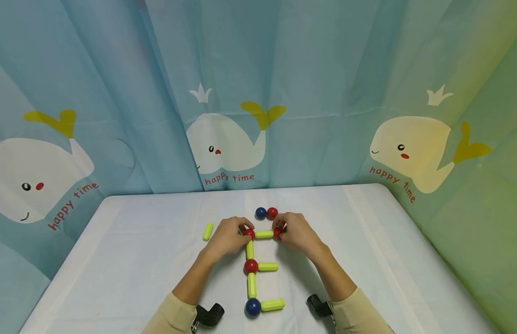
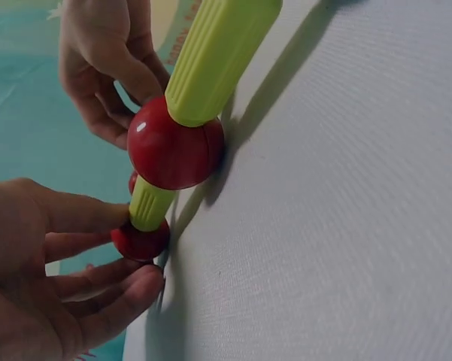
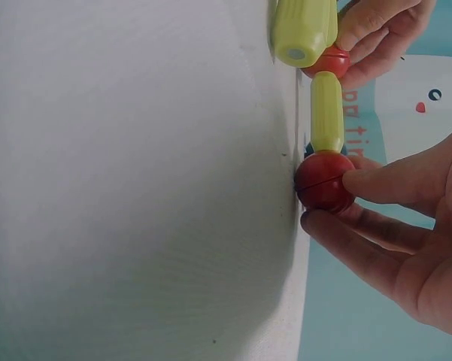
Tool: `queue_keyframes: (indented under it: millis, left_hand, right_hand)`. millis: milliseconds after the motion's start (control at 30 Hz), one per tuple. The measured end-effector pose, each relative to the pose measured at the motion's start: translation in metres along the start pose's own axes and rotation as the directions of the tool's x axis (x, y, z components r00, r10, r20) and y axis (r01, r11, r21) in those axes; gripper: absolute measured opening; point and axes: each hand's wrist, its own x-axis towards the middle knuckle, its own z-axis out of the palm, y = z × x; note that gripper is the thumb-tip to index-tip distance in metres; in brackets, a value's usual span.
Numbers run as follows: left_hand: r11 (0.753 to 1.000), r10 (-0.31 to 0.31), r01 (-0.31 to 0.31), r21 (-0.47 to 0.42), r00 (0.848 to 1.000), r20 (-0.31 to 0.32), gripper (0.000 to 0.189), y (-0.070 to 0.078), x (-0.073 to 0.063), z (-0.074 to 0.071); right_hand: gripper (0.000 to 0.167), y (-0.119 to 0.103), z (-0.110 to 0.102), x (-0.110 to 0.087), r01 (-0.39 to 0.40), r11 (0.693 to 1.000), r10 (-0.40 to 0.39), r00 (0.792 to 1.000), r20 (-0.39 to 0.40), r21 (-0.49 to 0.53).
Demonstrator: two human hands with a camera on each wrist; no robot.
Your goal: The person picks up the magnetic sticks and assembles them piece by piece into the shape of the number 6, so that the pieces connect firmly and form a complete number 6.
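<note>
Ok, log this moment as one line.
left hand: pinches top-left red ball | right hand: pinches top-right red ball | top yellow rod joins them | loose yellow rod lies left

Both forearms stretched forward and angled inward, left hand (image 1: 226, 235) and right hand (image 1: 297, 232) lowered close together, knuckles up, fingers curled in a pinch at the fingertips.

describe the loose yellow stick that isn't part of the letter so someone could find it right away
On the white table, find the E-shaped figure of yellow sticks and balls near the middle. Just beyond the left hand lies a lone yellow stick. Unlike the others, it touches no ball.
</note>
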Motion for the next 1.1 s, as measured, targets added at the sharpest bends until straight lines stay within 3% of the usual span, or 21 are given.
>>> queue_keyframes:
  millis: [333,467,700,900,1100]
  left_hand:
    - [0.999,-0.032,0.032,-0.025,0.999,-0.021,0.020,-0.004,0.002,0.002]
    - [0.999,-0.028,0.027,-0.021,0.999,-0.033,0.018,-0.005,0.003,0.002]
    - [1.000,-0.013,0.012,-0.020,1.000,-0.027,0.016,-0.004,0.004,0.002]
    - [1.000,-0.014,0.014,0.003,0.999,-0.033,0.016,-0.003,0.005,0.000]
    - [0.999,-0.027,0.027,0.016,0.999,-0.020,0.018,-0.004,0.006,-0.001]
  right_hand:
    - [0.019,0.001,-0.005,0.003,-0.017,1.000,0.016,0.999,0.032,0.008]
    - [0.014,0.003,-0.009,0.008,-0.049,0.998,0.049,0.999,0.005,0.043]
    - [0.029,0.007,-0.016,0.026,-0.033,0.999,0.034,0.998,-0.047,0.035]
    - [0.035,0.010,-0.017,0.050,-0.020,1.000,0.020,1.000,-0.002,0.016]
    - [0.033,0.010,-0.009,0.060,-0.027,1.000,0.027,0.999,0.036,0.007]
